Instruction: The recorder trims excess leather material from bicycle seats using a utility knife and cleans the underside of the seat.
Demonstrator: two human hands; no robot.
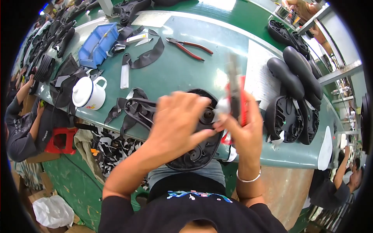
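Right hand (248, 134) grips a blurry red tool (243, 105); left hand (175, 118) is spread wide over the black seat (204, 153); can't tell if they touch; the seat is at the near edge of the green table (167, 79).

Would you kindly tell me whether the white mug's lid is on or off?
On: the lid sits across the mouth of the mug, covering it.

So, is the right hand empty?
No, the right hand holds a red-and-grey tool, which is too motion-blurred to identify further.
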